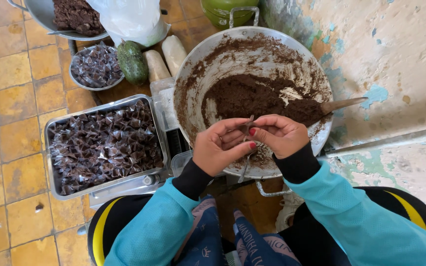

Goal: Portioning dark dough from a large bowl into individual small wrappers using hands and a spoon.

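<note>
1. A seated person's left hand (pixel 219 146) and right hand (pixel 278 134) are pinching together, fingers closed on a small brown-filled clear wrapper (pixel 247 129) held just over the near rim of a large metal pan (pixel 292 49).
2. Dark brown paste (pixel 252 96) is filling the pan's middle, and a wooden spatula (pixel 338 105) is lying in it, handle pointing over the pan's right rim.
3. Left of the pan, a rectangular steel tray (pixel 50 148) is sitting heaped with wrapped dark pieces (pixel 104 145); beyond it a round bowl (pixel 96 66) is holding more.
4. Above-left of the pan, a green fruit (pixel 132 61), two pale roots (pixel 166 59) and a white plastic bag (pixel 131 19) are crowding together.
5. Yellow floor tiles (pixel 11 69) are spreading left of the pan; a peeling, paint-flaked surface (pixel 395 54) is running to its right.
</note>
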